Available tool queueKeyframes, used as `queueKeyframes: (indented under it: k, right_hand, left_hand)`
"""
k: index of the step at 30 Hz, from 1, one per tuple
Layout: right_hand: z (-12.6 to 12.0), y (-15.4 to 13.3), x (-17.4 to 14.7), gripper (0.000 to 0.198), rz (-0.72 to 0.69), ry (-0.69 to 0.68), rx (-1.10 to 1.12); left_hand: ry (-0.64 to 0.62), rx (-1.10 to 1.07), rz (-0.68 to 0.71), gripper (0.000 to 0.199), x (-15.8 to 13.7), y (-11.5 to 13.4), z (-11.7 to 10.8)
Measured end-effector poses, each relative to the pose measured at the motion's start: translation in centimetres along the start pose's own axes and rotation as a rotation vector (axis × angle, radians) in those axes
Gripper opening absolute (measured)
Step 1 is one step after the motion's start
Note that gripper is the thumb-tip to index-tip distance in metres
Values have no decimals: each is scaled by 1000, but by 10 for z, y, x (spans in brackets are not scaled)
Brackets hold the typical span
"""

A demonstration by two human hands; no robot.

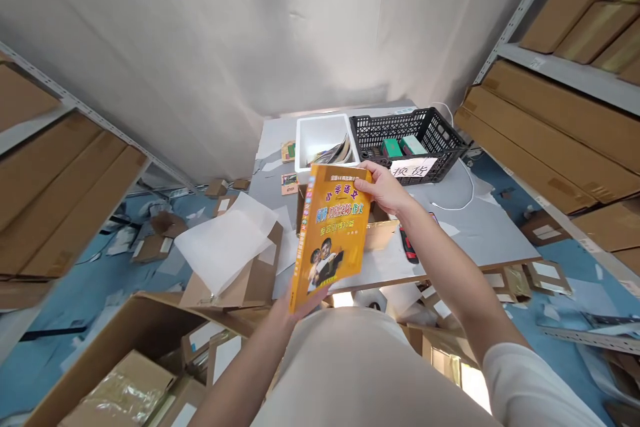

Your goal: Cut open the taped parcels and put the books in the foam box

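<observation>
On the grey tabletop (485, 230), a white box (313, 137) and a black crate (447, 167) are set side by side. Two small printed things (289, 184) are laid by the white box. A brown box (383, 235) and a red-and-black thing (409, 247) are put nearer the front.

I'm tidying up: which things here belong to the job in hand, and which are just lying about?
In hand:
orange book, held by left hand and right hand

Probably just lying about:
red-and-black tool
white sheet
white bin
black crate

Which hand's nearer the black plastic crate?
Right: your right hand, at the top of the orange workbook, is near the black plastic crate; your left hand, at the workbook's bottom, is farther.
</observation>
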State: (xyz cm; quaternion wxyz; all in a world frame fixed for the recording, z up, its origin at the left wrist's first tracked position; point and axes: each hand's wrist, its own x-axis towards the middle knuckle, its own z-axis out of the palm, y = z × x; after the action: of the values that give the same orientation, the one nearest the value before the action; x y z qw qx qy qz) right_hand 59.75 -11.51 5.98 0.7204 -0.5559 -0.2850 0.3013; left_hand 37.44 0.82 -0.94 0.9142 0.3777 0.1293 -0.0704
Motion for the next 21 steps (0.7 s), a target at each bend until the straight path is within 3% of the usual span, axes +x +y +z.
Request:
queueKeyframes:
  k: [3, 8, 12, 16, 21]
  right_hand:
    - [-1, 1, 0, 31, 24, 32, -61]
    - [-4, 10, 8, 24, 81, 149, -91]
    - [-13, 11, 7, 22, 91, 133, -80]
    - [-26, 5, -4, 31, 187, 136, -102]
    - [-42, 5, -26, 41, 257, 22, -138]
  left_hand:
    - [67, 1, 88, 75, -13, 0, -18]
    - [305, 207, 221, 50, -17, -3, -25]
    - [302, 157, 213, 47, -16, -6, -22]
    - [287, 129, 190, 42, -17, -7, -26]
    - [268, 153, 148, 42, -15, -9, -32]
